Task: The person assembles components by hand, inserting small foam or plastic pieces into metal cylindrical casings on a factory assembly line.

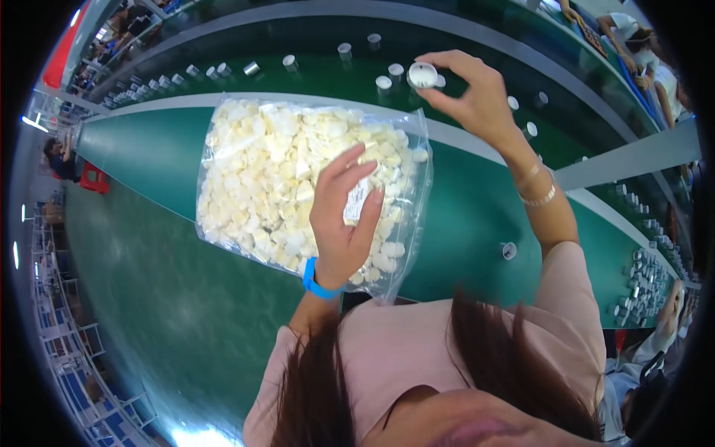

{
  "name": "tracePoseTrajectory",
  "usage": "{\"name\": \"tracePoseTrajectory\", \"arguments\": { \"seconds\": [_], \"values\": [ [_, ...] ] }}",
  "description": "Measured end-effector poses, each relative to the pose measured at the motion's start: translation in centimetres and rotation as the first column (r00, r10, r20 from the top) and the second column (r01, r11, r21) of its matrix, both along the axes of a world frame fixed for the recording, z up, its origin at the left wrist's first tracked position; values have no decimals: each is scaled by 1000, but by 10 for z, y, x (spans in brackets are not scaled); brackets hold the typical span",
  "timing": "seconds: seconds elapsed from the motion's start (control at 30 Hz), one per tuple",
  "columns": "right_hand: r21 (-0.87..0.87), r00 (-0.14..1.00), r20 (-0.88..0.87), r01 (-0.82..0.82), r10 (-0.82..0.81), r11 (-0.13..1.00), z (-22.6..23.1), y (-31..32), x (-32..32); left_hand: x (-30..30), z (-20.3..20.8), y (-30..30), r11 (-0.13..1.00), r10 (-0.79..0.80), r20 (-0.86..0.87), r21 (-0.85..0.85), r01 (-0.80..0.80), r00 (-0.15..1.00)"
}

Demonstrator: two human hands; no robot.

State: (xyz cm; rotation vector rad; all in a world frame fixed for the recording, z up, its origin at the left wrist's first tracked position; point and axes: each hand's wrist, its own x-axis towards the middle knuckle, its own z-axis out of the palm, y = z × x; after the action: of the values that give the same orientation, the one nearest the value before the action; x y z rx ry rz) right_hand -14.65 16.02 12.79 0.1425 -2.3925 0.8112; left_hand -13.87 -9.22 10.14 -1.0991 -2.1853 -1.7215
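Note:
My right hand [473, 93] is raised over the conveyor. Its thumb and forefinger grip the rim of a small round silver cup [423, 75] with a pale face and small dark marks. Below it to the left lies a large clear plastic bag [418, 160] packed with small cream-white discs [261, 167]. My left hand [339, 220], with a blue band on its wrist, hovers over or rests on the bag's right half. Its fingers are spread and hold nothing visible. A white printed label [356, 200] shows partly behind those fingers.
Several similar cups [290, 62] stand in a loose row along the dark green conveyor [320, 45]. One cup [509, 251] sits on the green table [469, 216]. More are crowded at the far right, near another person's hand [674, 302]. A grey metal bar [633, 156] crosses at right.

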Motion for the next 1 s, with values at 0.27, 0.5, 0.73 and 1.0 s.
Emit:
{"name": "tracePoseTrajectory", "arguments": {
  "seconds": [0.27,0.5,0.73,1.0],
  "values": [
    [185,991,-101,-66,85,980,48,-47,93,10,27,19,978,-191,-270,29,206,944],
    [169,975,14,-221,222,960,58,-56,119,24,43,11,945,-321,-254,-18,327,912],
    [-75,988,136,84,-73,994,-27,22,43,33,11,-9,947,-245,-57,-230,226,968],
    [435,783,198,469,-590,769,-130,121,-87,47,-9,-26,928,-210,138,-284,242,968]
  ]
}}
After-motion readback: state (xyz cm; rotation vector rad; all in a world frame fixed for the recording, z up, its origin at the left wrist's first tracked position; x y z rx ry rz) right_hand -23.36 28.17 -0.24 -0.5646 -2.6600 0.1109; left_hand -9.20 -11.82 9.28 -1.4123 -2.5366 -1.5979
